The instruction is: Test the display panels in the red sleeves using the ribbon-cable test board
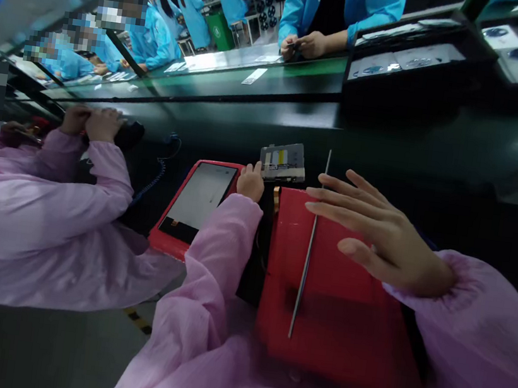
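My right hand (378,232) is held over a red-covered pad (340,338), its fingers stretched out and slightly apart. Its fingertips cross a long, thin grey strip (305,270) that runs lengthwise above the red surface; whether this is a rod or the edge of a thin panel I cannot tell. My left hand (251,183) is at the near left corner of a small clear plastic case (283,161), fingers pointing forward at its edge. The case has yellow and white parts inside. Just left of that hand, a tablet-like screen (198,199) lies in a red frame, partly behind my sleeve.
At left a co-worker in a pink sleeve (108,177) holds a dark object. A coiled blue cord (150,183) lies between us. Across the green-edged bench (298,75), a person in blue handles something small. Black trays (396,91) with white boxes stand at the back right.
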Demonstrator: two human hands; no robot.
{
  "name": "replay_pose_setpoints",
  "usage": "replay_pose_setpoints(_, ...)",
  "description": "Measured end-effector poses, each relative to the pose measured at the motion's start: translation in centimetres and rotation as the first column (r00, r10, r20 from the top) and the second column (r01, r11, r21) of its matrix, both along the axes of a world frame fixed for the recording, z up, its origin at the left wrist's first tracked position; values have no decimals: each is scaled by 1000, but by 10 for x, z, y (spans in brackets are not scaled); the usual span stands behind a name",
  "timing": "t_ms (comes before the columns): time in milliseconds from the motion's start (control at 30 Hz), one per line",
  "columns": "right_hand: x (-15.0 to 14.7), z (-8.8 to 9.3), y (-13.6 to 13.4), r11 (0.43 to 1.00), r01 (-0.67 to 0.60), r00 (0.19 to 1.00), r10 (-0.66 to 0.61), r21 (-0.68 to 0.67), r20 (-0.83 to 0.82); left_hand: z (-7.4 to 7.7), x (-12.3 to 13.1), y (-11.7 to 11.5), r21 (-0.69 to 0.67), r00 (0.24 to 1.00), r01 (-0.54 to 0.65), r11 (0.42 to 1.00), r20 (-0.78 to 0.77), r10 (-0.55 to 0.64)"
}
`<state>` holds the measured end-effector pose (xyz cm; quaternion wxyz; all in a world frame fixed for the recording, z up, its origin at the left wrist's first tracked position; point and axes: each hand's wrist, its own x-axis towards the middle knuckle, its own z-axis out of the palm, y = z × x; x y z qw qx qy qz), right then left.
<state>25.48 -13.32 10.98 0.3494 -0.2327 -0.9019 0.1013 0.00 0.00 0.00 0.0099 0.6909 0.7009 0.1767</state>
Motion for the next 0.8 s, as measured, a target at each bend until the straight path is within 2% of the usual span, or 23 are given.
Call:
replay_pose_setpoints(200,1,0,-1,1000,11,1000,-11,5,13,-4,0,2,-4,996,-7,1000,-89,7)
replay_pose_setpoints(400,1,0,0,1000,15,1000,-15,19,3,-4,-1,6,-34,999,35,999,-38,-37)
replay_pose_setpoints(533,0,0,-1,1000,17,1000,-18,22,11,-5,1,5,-20,993,49,999,105,-47)
replay_pose_setpoints(633,-1,1,-5,997,69,997,-70,28,29,-4,-3,-2,18,960,56,998,272,-59)
replay_pose_setpoints(733,-4,3,-11,976,200,978,-204,83,46,0,-15,-20,34,873,61,998,482,-70)
replay_pose_setpoints(800,-6,6,-17,961,265,960,-271,83,71,5,-28,-43,25,778,62,998,625,-64)
